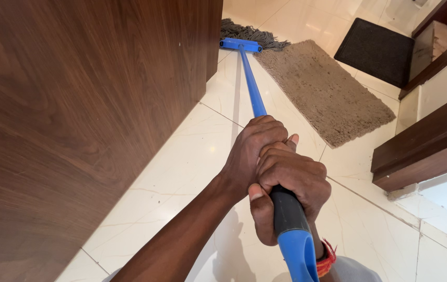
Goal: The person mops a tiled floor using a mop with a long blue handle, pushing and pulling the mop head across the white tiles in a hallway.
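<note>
Blue mop (250, 83) in both hands (273, 167)

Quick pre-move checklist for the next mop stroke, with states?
1. Both hands on the mop handle: left hand ahead, right hand behind on the black grip. Ok.
2. Mop head down on the tile floor: ok.
3. Mop strands free of the beige rug: cannot tell, they lie at its edge.
4. Handle apart from the wooden panel: ok.
5. Black mat away from the mop head: ok.
</note>
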